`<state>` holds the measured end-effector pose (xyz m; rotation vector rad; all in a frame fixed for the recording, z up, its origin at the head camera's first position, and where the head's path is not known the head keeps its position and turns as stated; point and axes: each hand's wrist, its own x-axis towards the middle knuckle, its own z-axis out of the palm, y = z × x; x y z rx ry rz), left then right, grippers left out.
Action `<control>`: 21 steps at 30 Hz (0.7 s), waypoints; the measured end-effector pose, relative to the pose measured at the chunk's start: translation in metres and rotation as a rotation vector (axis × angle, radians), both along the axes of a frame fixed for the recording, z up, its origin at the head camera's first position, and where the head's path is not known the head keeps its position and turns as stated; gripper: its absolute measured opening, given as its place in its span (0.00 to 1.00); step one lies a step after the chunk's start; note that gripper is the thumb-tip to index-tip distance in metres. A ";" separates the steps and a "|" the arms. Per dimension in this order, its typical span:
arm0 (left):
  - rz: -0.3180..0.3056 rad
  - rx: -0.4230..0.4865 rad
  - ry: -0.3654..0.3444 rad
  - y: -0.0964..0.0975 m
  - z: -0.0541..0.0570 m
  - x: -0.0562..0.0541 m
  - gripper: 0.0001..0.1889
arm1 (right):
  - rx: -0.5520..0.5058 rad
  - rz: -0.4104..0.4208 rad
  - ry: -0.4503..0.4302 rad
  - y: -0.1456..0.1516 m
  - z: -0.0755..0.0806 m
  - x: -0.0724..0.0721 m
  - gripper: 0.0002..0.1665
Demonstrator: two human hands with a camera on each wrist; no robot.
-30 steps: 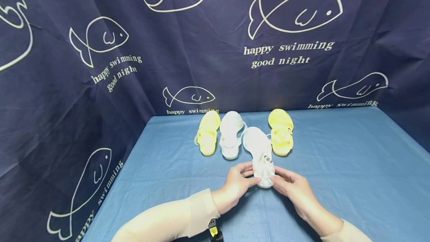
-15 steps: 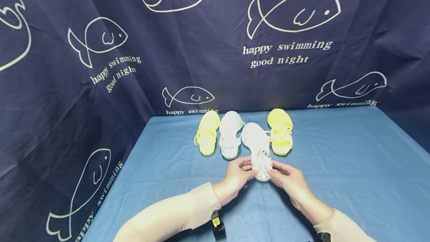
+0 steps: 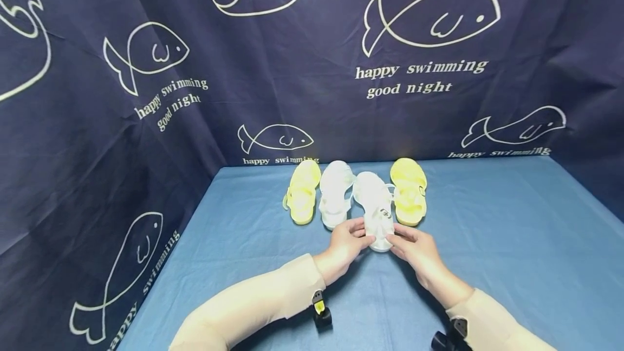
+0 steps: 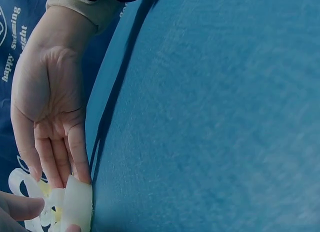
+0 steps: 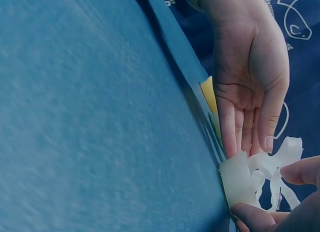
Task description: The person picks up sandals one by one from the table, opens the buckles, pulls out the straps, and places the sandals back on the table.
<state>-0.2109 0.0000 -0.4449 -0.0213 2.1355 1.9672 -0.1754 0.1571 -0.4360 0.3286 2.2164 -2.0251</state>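
Note:
Both hands hold a white sandal (image 3: 371, 191) by its near end, with a small dark-edged ornament on its strap. My left hand (image 3: 343, 245) pinches its left side and my right hand (image 3: 418, 253) its right side, thumbs uppermost. In the left wrist view, the fingers of the right hand (image 4: 57, 101) reach the pale sole (image 4: 78, 202). Opposite, in the right wrist view, the left hand (image 5: 245, 81) touches the sandal's other side. Left of the held sandal lies another white sandal (image 3: 335, 177). Yellow sandals lie at either end, one left (image 3: 302, 207), one right (image 3: 409, 211).
A blue cloth (image 3: 487, 242) covers the table. Behind and to the left hangs a dark blue curtain (image 3: 341, 112) printed with fish and lettering. Black wrist cameras (image 3: 323, 317) sit under both sleeves.
Both hands have carried the white sandal away from the person, up to the row between the other white sandal and the right yellow one. The other sandals keep their places.

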 end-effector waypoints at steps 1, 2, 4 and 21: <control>0.000 -0.003 0.005 0.002 0.000 -0.001 0.27 | 0.004 -0.003 -0.004 0.001 0.000 -0.001 0.33; -0.002 -0.006 0.010 0.003 0.000 -0.002 0.27 | 0.010 -0.006 -0.006 0.002 0.000 -0.002 0.33; -0.002 -0.012 0.022 0.006 0.000 -0.004 0.26 | 0.018 -0.008 0.000 0.004 -0.001 -0.004 0.33; -0.021 -0.006 0.065 0.008 -0.001 -0.012 0.29 | 0.031 -0.021 0.025 -0.002 0.002 -0.017 0.31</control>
